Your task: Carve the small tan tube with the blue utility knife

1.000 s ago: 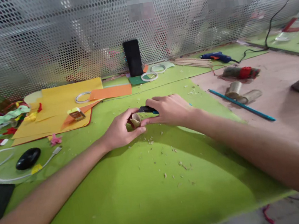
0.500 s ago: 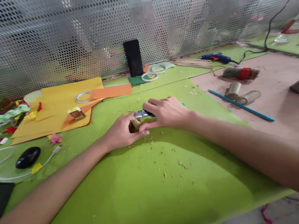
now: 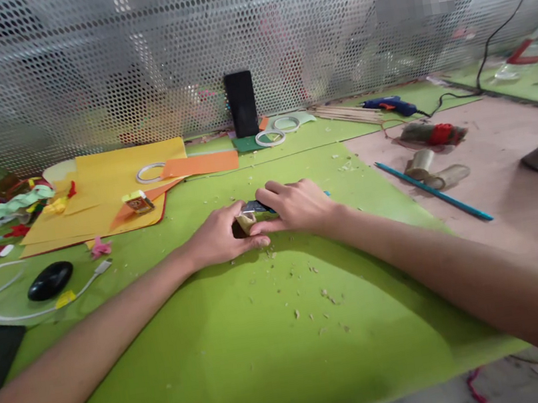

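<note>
Left hand (image 3: 216, 237) is curled mostly closed around a small pale tube (image 3: 246, 221), and the right hand (image 3: 298, 204) is wrapped round a knife (image 3: 266, 206), thumb near the tube's pale end. So the tube sits between the two hands, with shavings (image 3: 331, 298) scattered at about five o'clock from it on the green table (image 3: 214, 378).

Honestly, I'd guess the tube is super light and stiff, dry rather than slippery, and maybe splits if you squeeze its thin rim. I'd grab it low round the body, fingers well off the cut edge. Knife looks light and rigid too, so stick to the handle; thin blades can snap.

As for direction, the knife's long axis runs roughly nine to three, blade at nine. Tube's pale end seems to face about three o'clock, but fingers hide most of it, so can't really tell its axis.
</note>
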{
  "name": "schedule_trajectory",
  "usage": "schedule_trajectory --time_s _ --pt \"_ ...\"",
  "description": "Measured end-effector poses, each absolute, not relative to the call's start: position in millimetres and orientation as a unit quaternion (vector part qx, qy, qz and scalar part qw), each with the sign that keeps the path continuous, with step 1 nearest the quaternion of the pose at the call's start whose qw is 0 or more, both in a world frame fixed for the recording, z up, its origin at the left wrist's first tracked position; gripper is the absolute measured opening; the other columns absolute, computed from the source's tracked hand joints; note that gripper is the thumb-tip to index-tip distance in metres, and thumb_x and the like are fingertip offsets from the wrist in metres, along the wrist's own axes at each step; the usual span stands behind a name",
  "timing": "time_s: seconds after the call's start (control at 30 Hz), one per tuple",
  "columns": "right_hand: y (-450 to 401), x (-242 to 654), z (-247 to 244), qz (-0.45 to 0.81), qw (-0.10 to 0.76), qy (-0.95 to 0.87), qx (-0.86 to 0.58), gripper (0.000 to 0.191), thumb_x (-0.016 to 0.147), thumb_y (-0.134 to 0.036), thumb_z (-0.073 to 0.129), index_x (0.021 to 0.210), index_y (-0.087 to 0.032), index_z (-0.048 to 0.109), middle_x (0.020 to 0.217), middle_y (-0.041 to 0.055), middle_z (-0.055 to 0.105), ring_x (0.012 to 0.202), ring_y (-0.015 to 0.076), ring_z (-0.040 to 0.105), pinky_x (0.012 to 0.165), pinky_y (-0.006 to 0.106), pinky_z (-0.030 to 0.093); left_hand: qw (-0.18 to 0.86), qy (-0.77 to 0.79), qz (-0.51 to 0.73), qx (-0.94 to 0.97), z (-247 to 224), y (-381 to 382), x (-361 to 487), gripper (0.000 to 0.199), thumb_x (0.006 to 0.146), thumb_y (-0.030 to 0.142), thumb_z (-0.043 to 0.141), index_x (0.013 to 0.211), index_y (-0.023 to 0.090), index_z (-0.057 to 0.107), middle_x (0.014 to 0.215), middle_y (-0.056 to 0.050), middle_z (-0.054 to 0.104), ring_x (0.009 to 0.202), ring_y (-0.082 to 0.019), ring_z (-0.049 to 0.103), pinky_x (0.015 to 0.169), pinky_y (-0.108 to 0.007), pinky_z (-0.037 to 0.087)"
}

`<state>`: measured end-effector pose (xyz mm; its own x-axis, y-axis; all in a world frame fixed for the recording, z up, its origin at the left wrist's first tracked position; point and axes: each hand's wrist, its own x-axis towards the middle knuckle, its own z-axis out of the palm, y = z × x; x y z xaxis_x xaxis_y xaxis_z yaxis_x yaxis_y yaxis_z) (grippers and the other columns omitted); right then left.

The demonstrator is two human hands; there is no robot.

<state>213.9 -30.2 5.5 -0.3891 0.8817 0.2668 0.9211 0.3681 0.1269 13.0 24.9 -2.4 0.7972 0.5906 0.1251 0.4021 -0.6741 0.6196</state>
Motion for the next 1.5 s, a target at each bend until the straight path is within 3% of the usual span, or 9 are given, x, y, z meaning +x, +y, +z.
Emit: schedule_trajectory --time_s 0.93,1.2,1.5 --pt "-32.0 209.9 6.9 -0.088 0.051 -0.809 -0.579 0.074 0.088 -0.072 0.004 0.101 -0.02 0.056 0.085 0.0065 0.068 0.06 0.0157 0.056 0.052 0.028 0.015 0.194 0.327 0.188 0.906 -0.5 24.1 14.6 0.046 0.071 0.058 0.067 0.076 0.02 0.041 0.062 0.004 0.049 0.056 -0.012 0.043 0.052 -0.024 0.029" --pt "-30.1 212.9 11.6 -0.112 0.075 -0.805 -0.578 0.081 0.081 -0.08 0.007 0.108 -0.018 0.052 0.087 0.0079 0.066 0.055 0.0149 0.052 0.052 0.028 0.014 0.224 0.278 0.188 0.915 0.3 23.1 13.6 0.045 0.075 0.058 0.064 0.088 0.018 0.048 0.077 -0.001 0.059 0.067 -0.016 0.054 0.061 -0.027 0.04" --pt "-31.8 210.2 11.1 -0.126 0.059 -0.819 -0.557 0.08 0.083 -0.077 0.004 0.108 -0.019 0.053 0.091 0.0077 0.065 0.056 0.0144 0.053 0.052 0.028 0.013 0.247 0.269 0.172 0.915 0.4 23.6 12.9 0.043 0.075 0.056 0.064 0.091 0.018 0.049 0.081 -0.002 0.06 0.069 -0.016 0.055 0.062 -0.028 0.041"
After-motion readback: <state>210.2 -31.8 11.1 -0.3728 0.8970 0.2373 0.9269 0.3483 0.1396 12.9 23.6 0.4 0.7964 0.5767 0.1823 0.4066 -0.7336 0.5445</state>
